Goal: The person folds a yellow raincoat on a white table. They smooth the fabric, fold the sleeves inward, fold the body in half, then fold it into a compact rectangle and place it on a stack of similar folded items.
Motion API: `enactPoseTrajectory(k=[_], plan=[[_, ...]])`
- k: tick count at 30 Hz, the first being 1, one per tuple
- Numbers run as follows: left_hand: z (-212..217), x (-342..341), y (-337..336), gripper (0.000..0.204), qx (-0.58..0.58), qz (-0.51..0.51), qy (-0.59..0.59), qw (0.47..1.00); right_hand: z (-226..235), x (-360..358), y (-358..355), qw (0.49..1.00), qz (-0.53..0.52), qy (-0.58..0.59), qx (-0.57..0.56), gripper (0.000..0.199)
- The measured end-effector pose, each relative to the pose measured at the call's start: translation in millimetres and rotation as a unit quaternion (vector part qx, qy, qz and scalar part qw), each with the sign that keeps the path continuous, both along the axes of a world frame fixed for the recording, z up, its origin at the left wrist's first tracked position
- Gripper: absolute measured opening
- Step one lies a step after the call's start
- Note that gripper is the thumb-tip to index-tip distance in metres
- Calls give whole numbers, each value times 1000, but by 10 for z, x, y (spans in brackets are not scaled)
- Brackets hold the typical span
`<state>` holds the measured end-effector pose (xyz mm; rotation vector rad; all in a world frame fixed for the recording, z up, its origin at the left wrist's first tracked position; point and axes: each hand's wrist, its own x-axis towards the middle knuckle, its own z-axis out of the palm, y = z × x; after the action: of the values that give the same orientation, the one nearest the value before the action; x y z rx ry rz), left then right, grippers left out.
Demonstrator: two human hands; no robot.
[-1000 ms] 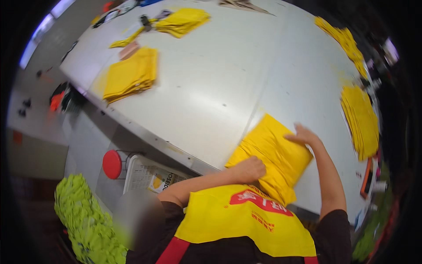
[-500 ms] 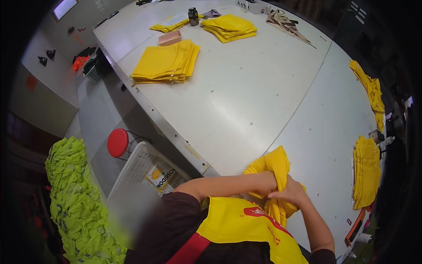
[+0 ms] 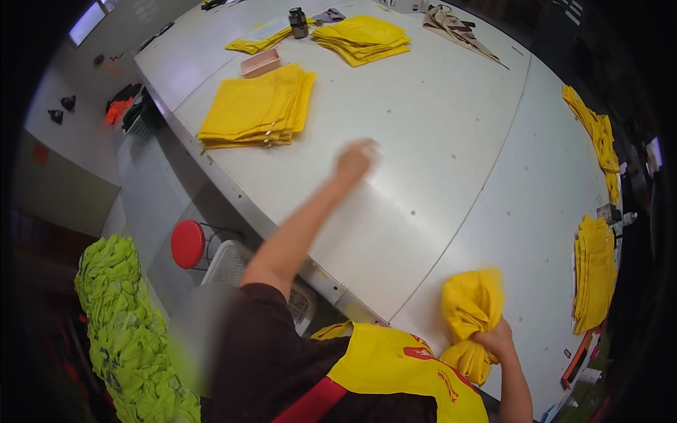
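A bunched yellow cloth bundle (image 3: 471, 304) is pinched in at its middle, with one puffed part above the grip and another below. My right hand (image 3: 498, 340) is closed around that narrow middle, over the near right part of the table. My left hand (image 3: 355, 162) is stretched far forward over the table's middle, smeared by motion, so its fingers cannot be read. Nearest to it on the left lies a stack of folded yellow cloths (image 3: 255, 106).
The large white table (image 3: 423, 183) has a second yellow stack (image 3: 361, 39), a pink tray (image 3: 260, 63) and a dark bottle (image 3: 297, 22) at the back. More yellow cloths (image 3: 594, 275) line the right edge. Left on the floor stand a red stool (image 3: 187, 244) and a lime-green cloth pile (image 3: 127, 331).
My left hand has let go of the yellow cloth and swung forward and left across the table. My right hand keeps the bundle, which has shifted right and nearer.
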<state>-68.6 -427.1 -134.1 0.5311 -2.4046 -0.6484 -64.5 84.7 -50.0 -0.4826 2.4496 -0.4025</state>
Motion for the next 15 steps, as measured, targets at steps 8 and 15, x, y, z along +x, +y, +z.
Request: enactPoseTrajectory(k=[8, 15], plan=[[1, 305, -2241, 23, -51, 280, -224, 932, -130, -76, 394, 944, -239, -113, -195, 66], [275, 381, -2024, 31, -30, 225, -183, 957, -151, -127, 458, 942, -233, -138, -197, 67]])
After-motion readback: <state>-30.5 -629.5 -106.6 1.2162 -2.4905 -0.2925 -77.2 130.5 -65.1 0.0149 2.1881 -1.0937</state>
